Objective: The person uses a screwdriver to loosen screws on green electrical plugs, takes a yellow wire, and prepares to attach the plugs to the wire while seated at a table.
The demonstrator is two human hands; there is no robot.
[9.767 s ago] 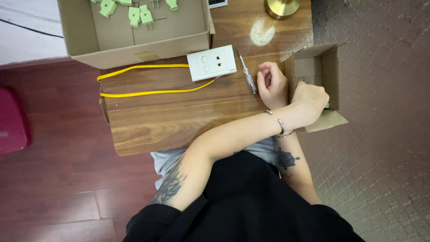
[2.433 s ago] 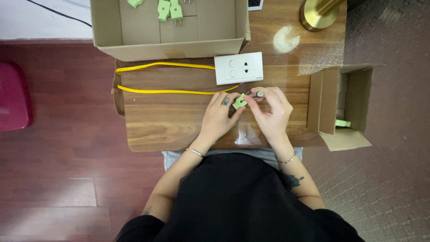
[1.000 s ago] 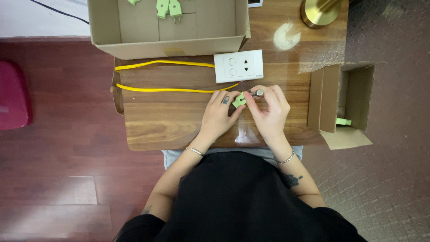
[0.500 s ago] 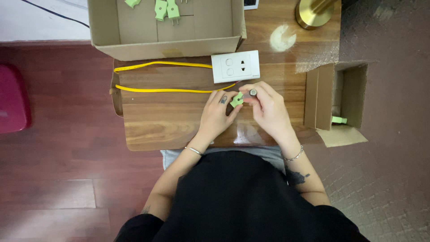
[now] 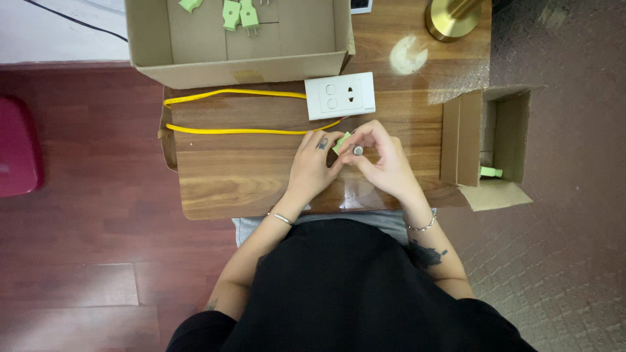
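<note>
My left hand (image 5: 311,166) pinches a small light-green plug part (image 5: 341,141) over the wooden table (image 5: 241,176). My right hand (image 5: 385,161) meets it from the right and grips a thin tool whose round metal end (image 5: 357,150) faces up, touching the green part. Both hands sit just below a white wall socket plate (image 5: 340,95), from which a yellow cable (image 5: 228,130) loops off to the left.
A large open cardboard box (image 5: 238,65) with several green plug parts (image 5: 239,13) stands at the table's far edge. A smaller open carton (image 5: 486,140) at the right holds another green part (image 5: 490,172). A brass lamp base (image 5: 453,19) is at top right, a red object (image 5: 19,146) on the floor at left.
My right hand came back from the small carton at the right and joined the left hand on the green part. Over the last second the hands barely move.
</note>
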